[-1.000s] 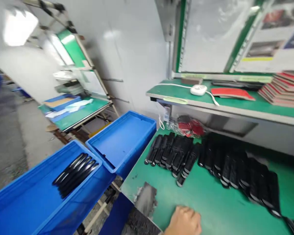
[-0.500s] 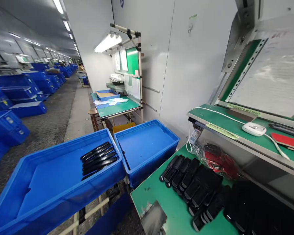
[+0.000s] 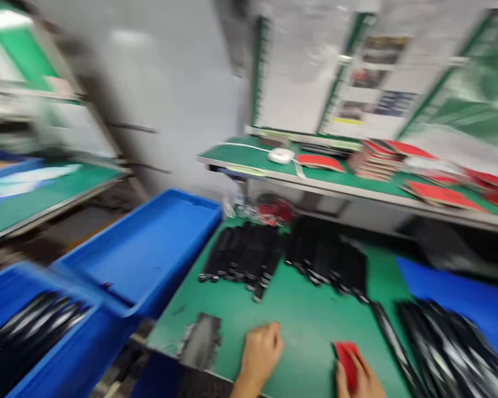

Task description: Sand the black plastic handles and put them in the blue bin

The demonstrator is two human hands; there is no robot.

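Observation:
The picture is smeared by motion. My left hand [image 3: 260, 352] rests on the green table [image 3: 311, 315] near its front edge, fingers curled, with nothing visible in it. My right hand [image 3: 359, 377] sits at the bottom edge, its fingers around a small red flat piece [image 3: 345, 356]. Behind the hands, rows of black handle-like parts [image 3: 249, 255] lie across the table, with a second dark group [image 3: 327, 260] to their right.
Two blue bins stand left of the table: an empty one [image 3: 149, 249] and a nearer one [image 3: 37, 337] holding black parts. A blue tray [image 3: 456, 293] with black parts [image 3: 448, 342] lies at right. The upper shelf [image 3: 340, 182] carries red sheets [image 3: 382, 157] and a white device [image 3: 281, 156].
The view swung from the aisle on the left back down to the table. Both hands came into view, the right one now on a red piece.

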